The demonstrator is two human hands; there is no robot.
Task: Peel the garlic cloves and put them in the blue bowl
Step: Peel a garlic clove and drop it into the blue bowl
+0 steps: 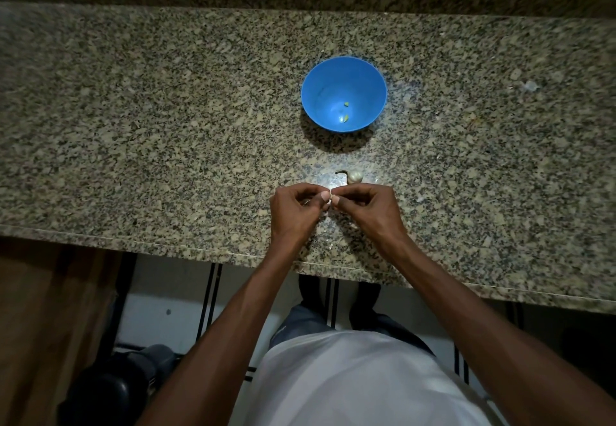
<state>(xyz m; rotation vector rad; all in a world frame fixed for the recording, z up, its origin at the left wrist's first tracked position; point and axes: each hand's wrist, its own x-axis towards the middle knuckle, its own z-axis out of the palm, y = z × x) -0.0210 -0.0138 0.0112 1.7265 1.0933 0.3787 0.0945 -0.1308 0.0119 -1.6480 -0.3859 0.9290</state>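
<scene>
Our left hand (293, 212) and right hand (363, 207) met near the front edge of the bench (133, 125), each pinching one small garlic clove (331, 199). We were peeling it. Next we would need to pull off the skin and drop it in the blue bowl (344, 93), farther back. Two peeled bits (345, 112) lay inside. Our fingers hid most of the clove. More garlic (354, 176) sat just behind our hands.

Garlic clove (331, 199) pinched between hands; blue bowl (320, 92) upright, two peeled cloves (345, 112) inside.
</scene>
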